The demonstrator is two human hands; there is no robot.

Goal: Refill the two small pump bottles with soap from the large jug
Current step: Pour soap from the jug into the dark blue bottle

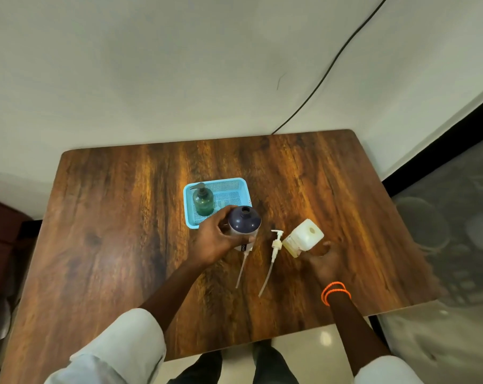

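My left hand (pixel 215 242) grips a dark blue bottle (pixel 244 221) from its left side; the bottle stands upright on the table with its neck uncapped. Two white pump heads with long tubes lie on the wood: one (pixel 276 243) between the bottle and the jug, the other (pixel 241 270) partly hidden behind the bottle. A green pump bottle (pixel 203 200), pump fitted, stands in a blue basket (pixel 189 220). The pale yellowish jug (pixel 304 238) stands right of centre. My right hand (pixel 326 260) lies just beside its near right corner, fingers spread and relaxed; whether they touch it is unclear.
The wooden table (pixel 124 217) ends close to my body at the front and drops off at the right edge. A black cable (pixel 326 76) runs down the wall behind the far edge. A dark chair (pixel 2 236) stands at the left.
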